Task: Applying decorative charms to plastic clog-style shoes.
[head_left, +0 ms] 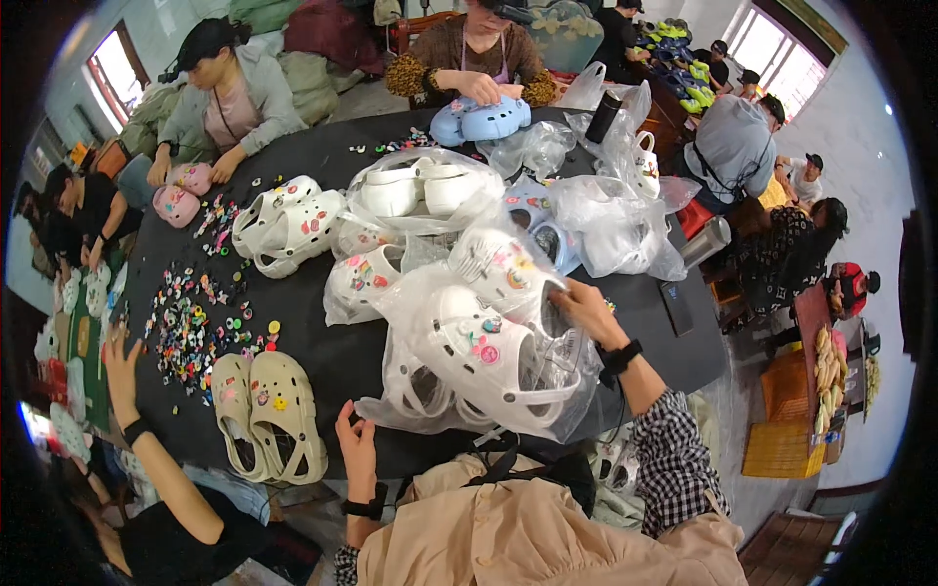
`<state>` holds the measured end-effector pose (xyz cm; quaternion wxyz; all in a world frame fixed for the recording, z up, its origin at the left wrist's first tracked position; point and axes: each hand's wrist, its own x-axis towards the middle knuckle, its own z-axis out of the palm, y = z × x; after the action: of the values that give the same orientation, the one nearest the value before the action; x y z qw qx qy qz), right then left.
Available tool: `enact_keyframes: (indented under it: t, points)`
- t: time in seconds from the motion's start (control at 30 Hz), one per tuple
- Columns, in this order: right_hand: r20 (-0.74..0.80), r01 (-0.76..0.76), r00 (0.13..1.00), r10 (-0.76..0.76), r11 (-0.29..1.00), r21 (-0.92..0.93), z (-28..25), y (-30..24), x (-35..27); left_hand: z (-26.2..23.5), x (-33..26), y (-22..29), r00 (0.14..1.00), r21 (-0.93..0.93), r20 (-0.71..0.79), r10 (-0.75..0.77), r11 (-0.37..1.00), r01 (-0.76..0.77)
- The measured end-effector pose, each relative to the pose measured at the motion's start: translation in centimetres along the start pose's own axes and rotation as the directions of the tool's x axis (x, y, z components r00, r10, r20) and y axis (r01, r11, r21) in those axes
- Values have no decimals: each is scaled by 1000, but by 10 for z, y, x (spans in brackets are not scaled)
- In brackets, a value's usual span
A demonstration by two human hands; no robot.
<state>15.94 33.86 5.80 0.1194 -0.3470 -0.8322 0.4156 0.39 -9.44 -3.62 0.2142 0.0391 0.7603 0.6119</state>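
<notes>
Crowded workroom: people are sitting around a black counter, where small colourful charms are lying scattered toward the left. Close to the wearer's edge of the counter, a pair of white clogs is sitting among other bagged shoes, with a clear plastic bag crumpling around the heels; whether film is covering the toes is hard to tell. This pair is lying just left of the wearer's right hand, the nearer one, which is gripping the rear clog at its opening. Both clogs are slanting lengthwise, toes pointing away and leftward. The wearer's left hand is holding nothing visible, its fingers loosely bent and apart beside the bag's edge; contact cannot be made out. Smooth and rounded, the clogs are showing side holes, a pink round piece on the front one and a rainbow piece on the rear one.
</notes>
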Motion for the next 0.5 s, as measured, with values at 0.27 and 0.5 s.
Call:
enact_keyframes:
  t: [0.27,0.5]
  points:
    - [-412,148,908,-79,979,138,-82,45,38,2,1,15,990,-155,13,-139,978,139]
    - [-294,-142,946,134,990,-8,-68,20,44,3,19,-14,947,-479,92,-308,820,313]
